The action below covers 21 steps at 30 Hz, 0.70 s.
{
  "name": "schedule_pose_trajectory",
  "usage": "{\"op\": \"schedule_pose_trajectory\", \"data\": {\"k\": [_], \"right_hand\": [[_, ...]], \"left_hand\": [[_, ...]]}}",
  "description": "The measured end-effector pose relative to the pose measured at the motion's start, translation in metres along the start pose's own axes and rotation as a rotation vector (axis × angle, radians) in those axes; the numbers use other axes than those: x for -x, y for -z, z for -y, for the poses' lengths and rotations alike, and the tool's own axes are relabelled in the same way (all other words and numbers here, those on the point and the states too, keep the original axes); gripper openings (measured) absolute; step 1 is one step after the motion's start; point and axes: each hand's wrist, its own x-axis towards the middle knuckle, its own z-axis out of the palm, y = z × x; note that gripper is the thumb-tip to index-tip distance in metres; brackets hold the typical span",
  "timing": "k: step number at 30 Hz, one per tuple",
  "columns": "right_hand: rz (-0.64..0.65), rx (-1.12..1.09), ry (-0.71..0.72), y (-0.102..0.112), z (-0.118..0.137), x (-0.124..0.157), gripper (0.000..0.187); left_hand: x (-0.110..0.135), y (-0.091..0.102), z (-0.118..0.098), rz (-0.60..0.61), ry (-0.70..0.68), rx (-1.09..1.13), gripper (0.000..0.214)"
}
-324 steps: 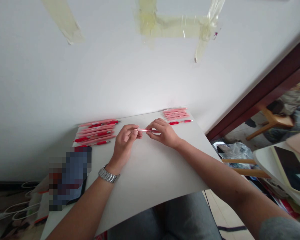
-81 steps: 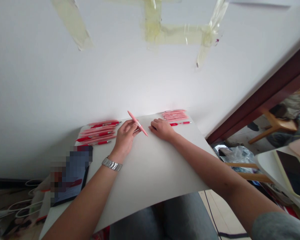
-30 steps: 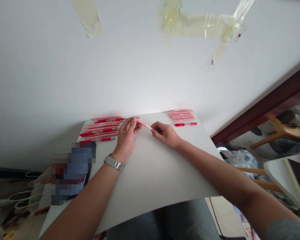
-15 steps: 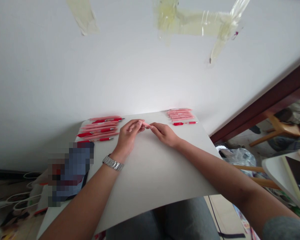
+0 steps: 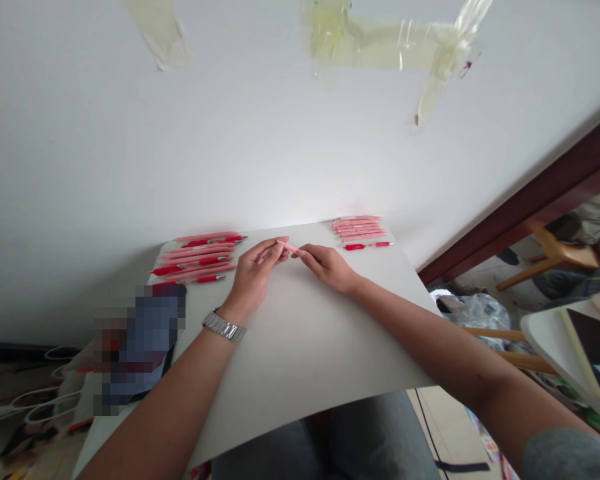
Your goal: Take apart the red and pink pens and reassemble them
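Over the white board (image 5: 300, 360) on my lap, both hands meet at a pink pen (image 5: 291, 247). My left hand (image 5: 253, 277), with a metal watch on the wrist, pinches one end of it. My right hand (image 5: 327, 267) pinches the other end with its fingertips. Only a short stretch of the pen shows between the fingers. A group of pink and red pens (image 5: 197, 257) lies to the left of my left hand. A smaller row of pink pens (image 5: 360, 227) with one red pen (image 5: 367, 246) lies beyond my right hand.
The white wall (image 5: 230, 133) with strips of yellowed tape rises right behind the board. A blurred-out dark object (image 5: 140, 347) lies at the board's left. Cables lie on the floor at the left. A white table with a tablet (image 5: 590, 347) and a wooden chair stand at the right.
The pen went from being held up in my left hand alone to being pinched by both hands. Over the last second the hands closed in, hiding most of the pen.
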Motion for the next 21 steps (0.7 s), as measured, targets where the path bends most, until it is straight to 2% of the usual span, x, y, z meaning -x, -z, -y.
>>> {"op": "schedule_pose_trajectory", "data": {"k": [7, 12, 21], "right_hand": [[0.009, -0.001, -0.006, 0.0009, 0.001, 0.0003, 0.055], [0.005, 0.035, 0.003, 0.001, -0.0011, -0.0004, 0.047], [-0.059, 0.131, 0.036, -0.0019, -0.0084, -0.0014, 0.036]], "left_hand": [[-0.0002, 0.0022, 0.0002, 0.052, -0.02, -0.054, 0.043], [-0.0005, 0.003, 0.0018, 0.064, -0.027, -0.065, 0.037], [-0.0009, 0.0026, 0.0021, 0.005, 0.006, -0.053, 0.038]]}}
